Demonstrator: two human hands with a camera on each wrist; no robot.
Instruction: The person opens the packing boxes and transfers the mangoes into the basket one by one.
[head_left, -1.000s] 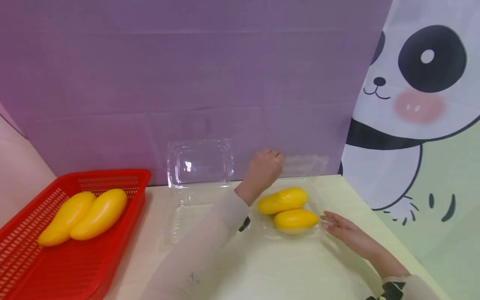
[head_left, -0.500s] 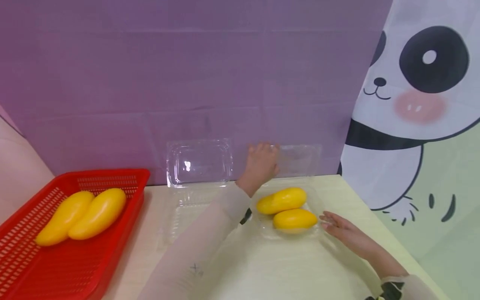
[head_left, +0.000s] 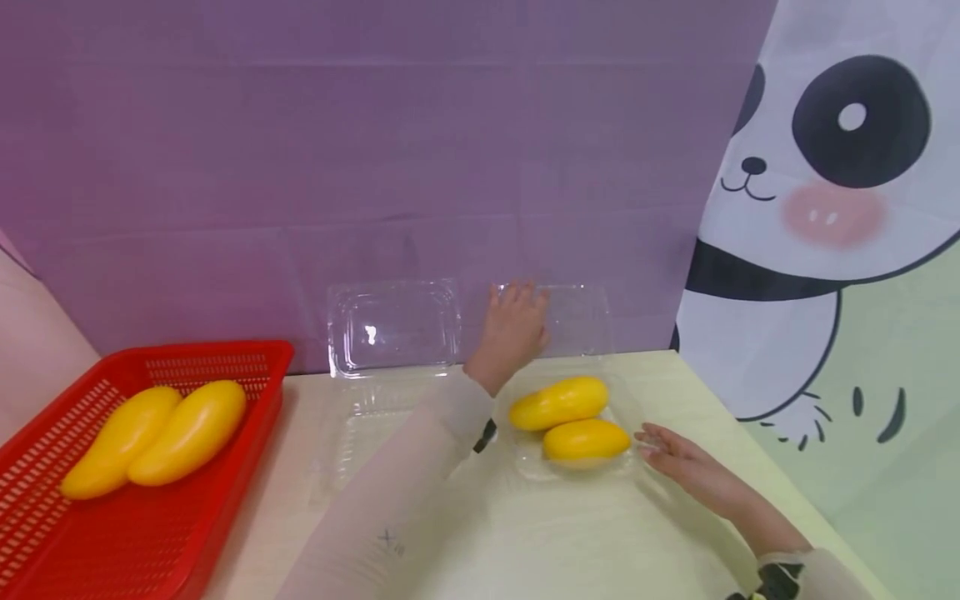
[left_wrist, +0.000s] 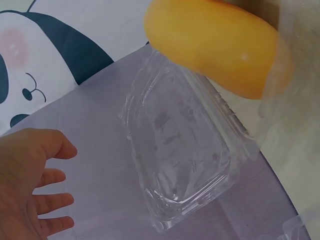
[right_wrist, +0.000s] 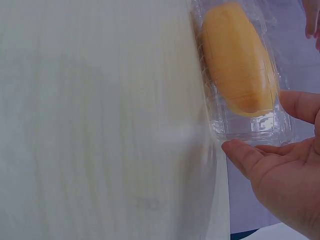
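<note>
- Left hand (left_wrist: 22,175), fingers spread, hung near the clear lid (left_wrist: 175,140).
- Right hand (right_wrist: 285,177) pinched the clear tray (right_wrist: 250,125); a light, steady hold seemed best.

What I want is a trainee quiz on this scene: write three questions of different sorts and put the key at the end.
1. Count: how many yellow fruits lie in the red basket?

2. True or false: the left hand has its fingers spread and holds no fruit.

3. Choose one: which is nearest to the right hand?
A. The red basket
B. The clear container with two fruits in it
C. The purple wall

Key: 1. Two. 2. True. 3. B.
</note>
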